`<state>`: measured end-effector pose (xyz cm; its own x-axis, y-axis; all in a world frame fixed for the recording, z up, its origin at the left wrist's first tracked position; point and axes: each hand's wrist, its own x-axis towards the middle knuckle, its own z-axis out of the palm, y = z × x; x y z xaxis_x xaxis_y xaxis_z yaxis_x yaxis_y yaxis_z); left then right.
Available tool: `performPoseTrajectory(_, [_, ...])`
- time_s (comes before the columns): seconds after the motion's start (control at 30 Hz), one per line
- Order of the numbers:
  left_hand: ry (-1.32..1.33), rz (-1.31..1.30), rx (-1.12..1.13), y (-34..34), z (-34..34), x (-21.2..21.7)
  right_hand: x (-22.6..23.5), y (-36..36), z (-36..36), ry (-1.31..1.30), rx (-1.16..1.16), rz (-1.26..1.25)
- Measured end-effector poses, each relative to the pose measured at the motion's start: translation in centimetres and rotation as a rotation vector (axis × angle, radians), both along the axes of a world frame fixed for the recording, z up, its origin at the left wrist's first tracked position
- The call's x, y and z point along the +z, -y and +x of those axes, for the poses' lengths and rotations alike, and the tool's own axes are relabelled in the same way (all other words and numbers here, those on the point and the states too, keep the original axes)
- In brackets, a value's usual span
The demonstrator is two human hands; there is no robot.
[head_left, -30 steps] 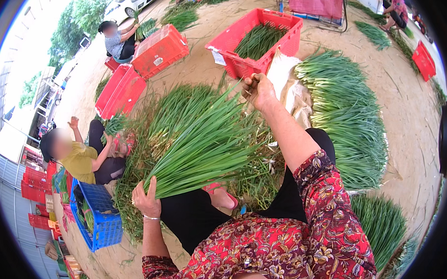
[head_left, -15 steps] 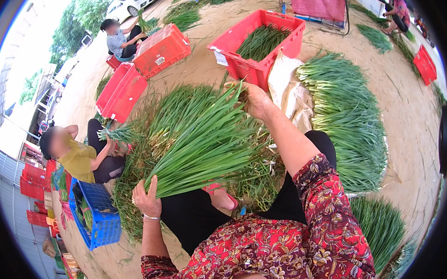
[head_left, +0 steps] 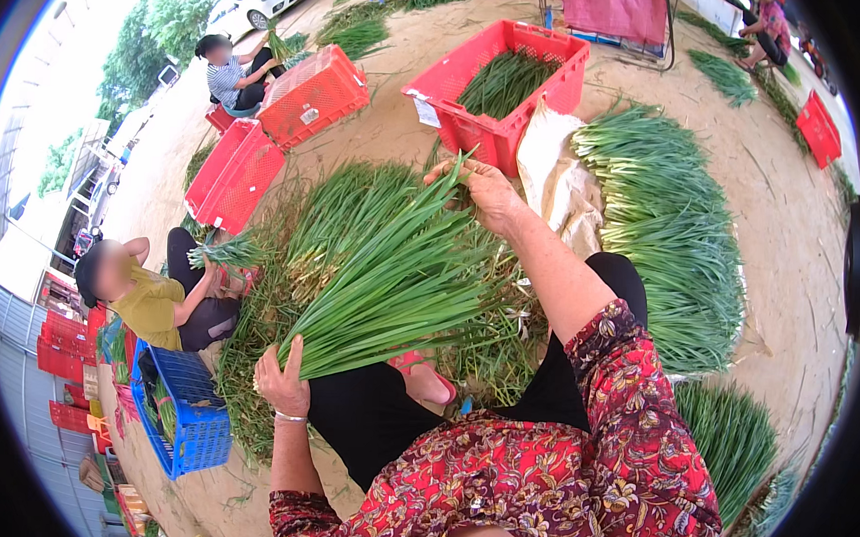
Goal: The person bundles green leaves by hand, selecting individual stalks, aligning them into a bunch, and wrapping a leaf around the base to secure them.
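The chive bunch (head_left: 391, 291) is held near its base in the closed grip of the left hand (head_left: 282, 386), by the left knee (head_left: 326, 396). Its tips are met by the right hand (head_left: 485, 193); whether they are pinched cannot be told. Since one second earlier, the right fingers have been shifted leftward; the left grip is unchanged.

R fingers (head_left: 478, 175) shifted L., now at bunch's leaf tips (head_left: 440, 195).
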<state>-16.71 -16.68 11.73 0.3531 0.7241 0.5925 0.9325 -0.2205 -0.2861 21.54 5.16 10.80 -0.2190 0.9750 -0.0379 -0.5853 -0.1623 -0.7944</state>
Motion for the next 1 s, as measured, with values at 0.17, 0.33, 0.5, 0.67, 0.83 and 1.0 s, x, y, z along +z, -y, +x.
performPoseTrajectory(0.17, [-0.018, -0.016, 0.016, -0.1, -0.2, -0.2, -1.6, -1.3, -0.3, -0.026, -0.183, -0.074])
performPoseTrajectory(0.33, [0.073, -0.001, 0.081, 0.5, -1.1, -1.0, 0.8, -1.2, 1.6, 0.07, -0.372, -0.079])
performPoseTrajectory(0.5, [0.148, -0.025, 0.119, 0.4, -1.3, -1.5, 0.2, -1.5, 4.3, 0.997, -0.429, 0.195])
performPoseTrajectory(0.67, [0.148, 0.0, 0.119, 0.1, -1.0, -1.6, -0.6, 0.5, 4.1, 1.523, -0.693, 0.555])
performPoseTrajectory(0.83, [0.175, 0.006, 0.104, 0.0, -1.2, -1.8, 0.9, 1.2, 3.5, 1.069, -0.368, 0.455])
performPoseTrajectory(1.0, [0.192, 0.014, 0.112, 0.0, -1.1, -1.8, 1.9, 1.5, 3.8, 1.166, -0.214, 0.399])
